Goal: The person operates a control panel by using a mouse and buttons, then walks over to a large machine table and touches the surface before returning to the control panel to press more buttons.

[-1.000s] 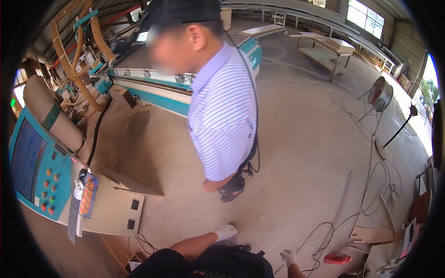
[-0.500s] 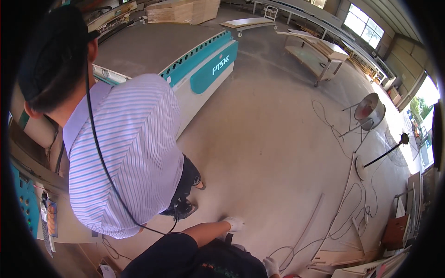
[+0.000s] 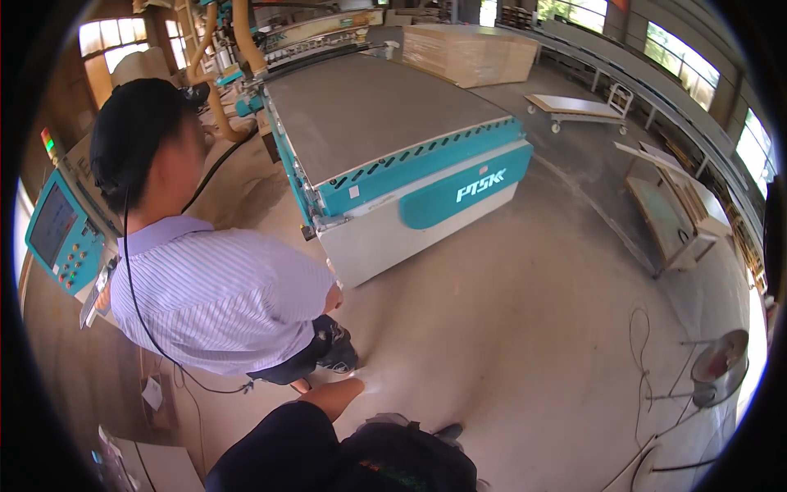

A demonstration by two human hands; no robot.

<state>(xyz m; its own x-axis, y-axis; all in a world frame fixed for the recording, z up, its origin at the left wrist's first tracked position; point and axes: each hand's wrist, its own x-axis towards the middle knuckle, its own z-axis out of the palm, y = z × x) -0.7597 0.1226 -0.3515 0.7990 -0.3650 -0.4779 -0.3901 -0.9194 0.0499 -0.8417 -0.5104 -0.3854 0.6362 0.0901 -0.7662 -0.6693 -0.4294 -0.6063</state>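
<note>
My left forearm [image 3: 334, 399] reaches forward from a dark short sleeve, past my dark shirt front [image 3: 406, 459]. At its end a pale patch merges with the floor, so the fingers of my left hand cannot be made out. My right hand is out of view. Close on my left stands a person in a dark cap and striped shirt [image 3: 221, 287], a black cable [image 3: 152, 328] running down their back. One hand of theirs is by a grey handheld object [image 3: 98, 299] near a teal control panel [image 3: 61, 238]; their other hand [image 3: 334, 298] hangs near the machine's corner.
A large flatbed machine [image 3: 422, 217] with a teal and white front stands ahead. Behind it are a wrapped stack of boards [image 3: 467, 57] and a flat trolley [image 3: 574, 107]. A wooden cart [image 3: 672, 213] and a drum fan [image 3: 720, 369] are right, with cables [image 3: 639, 369] across the floor.
My view has swung left and up, bringing the control panel and more of the machine into sight. My right gloved hand has left the picture; my left glove no longer shows distinctly.
</note>
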